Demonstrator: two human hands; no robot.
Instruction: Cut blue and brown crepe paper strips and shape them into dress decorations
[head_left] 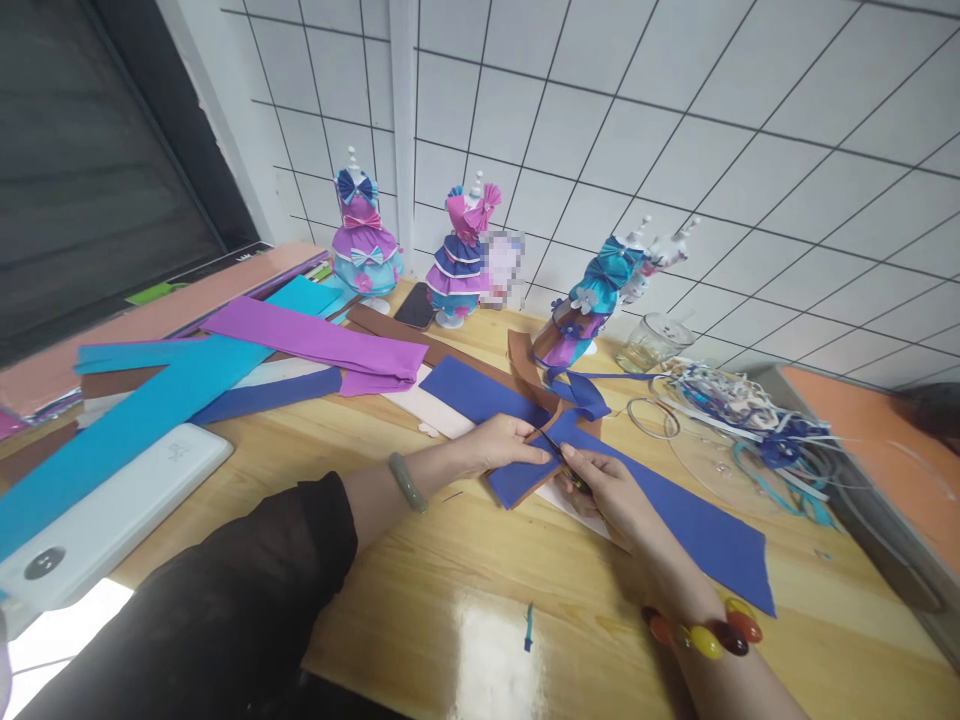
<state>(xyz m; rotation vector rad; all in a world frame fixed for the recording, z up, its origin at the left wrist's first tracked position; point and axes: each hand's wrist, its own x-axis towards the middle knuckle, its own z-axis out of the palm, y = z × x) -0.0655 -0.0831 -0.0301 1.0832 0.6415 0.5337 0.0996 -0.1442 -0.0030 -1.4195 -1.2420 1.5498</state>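
My right hand (606, 488) is closed around a small pair of dark scissors (553, 442), whose blades point up and left over blue and brown material. Fingers of my left hand (510, 445) pinch a dark blue piece of sheet material (516, 484) with brown along its edge, just left of the blades. Whether the blades are cutting into it I cannot tell. A long blue strip (697, 525) runs out to the right under my right wrist. Another blue strip (480, 388) lies beyond my left hand, across a pale strip (431, 410).
Purple (322, 345) and turquoise strips (165, 400) pile up at the left beside a white power bank (127, 510). Small dressed mannequins (367, 235) line the wall. A glass (654, 342) and tangled ribbons (731, 395) occupy the right. A teal scrap (529, 628) lies in front.
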